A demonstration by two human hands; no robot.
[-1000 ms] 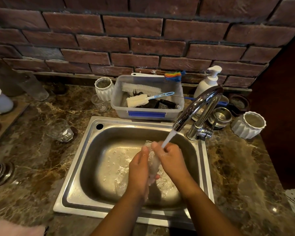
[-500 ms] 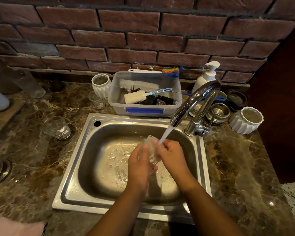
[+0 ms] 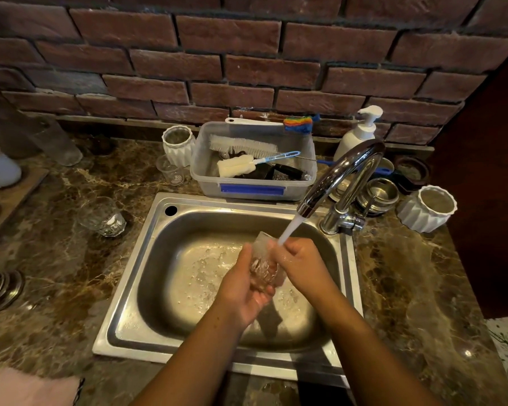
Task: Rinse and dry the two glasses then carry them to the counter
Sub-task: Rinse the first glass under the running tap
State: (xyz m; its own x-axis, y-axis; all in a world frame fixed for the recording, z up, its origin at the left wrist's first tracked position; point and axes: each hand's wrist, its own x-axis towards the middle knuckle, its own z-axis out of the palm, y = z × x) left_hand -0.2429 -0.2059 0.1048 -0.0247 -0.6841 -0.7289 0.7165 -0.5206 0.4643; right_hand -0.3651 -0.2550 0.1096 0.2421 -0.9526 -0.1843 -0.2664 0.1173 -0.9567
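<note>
We hold a glass (image 3: pixel 260 260) between both hands over the sink (image 3: pixel 135 276), its rim tilted up toward the faucet (image 3: pixel 339 175). Our left hand (image 3: pixel 244 291) cups it from below, fingers (image 3: pixel 263 297) curled under the base, while our right hand (image 3: pixel 301 265) wraps its side, fingers folded against the wall of the glass. The water (image 3: pixel 289 230) runs from the spout and lands on our right hand just beside the rim. The second glass (image 3: pixel 101 216) stands on the counter (image 3: pixel 56 259) to the left of the sink, well apart from our hands. Behind the sink sits a plastic tub (image 3: pixel 254 186) with a white brush (image 3: pixel 242 145) and a sponge wand (image 3: pixel 236 168) inside. A small glass (image 3: pixel 170 171) and a white ribbed cup (image 3: pixel 178 145) stand just left of the tub. A soap pump (image 3: pixel 359 133) rises behind the faucet, with steel bowls (image 3: pixel 379 194) and another ribbed cup (image 3: pixel 427 208) to its right. A pink cloth (image 3: pixel 27 388) lies at the counter's near left corner. A brick wall (image 3: pixel 247 63) backs it all.
</note>
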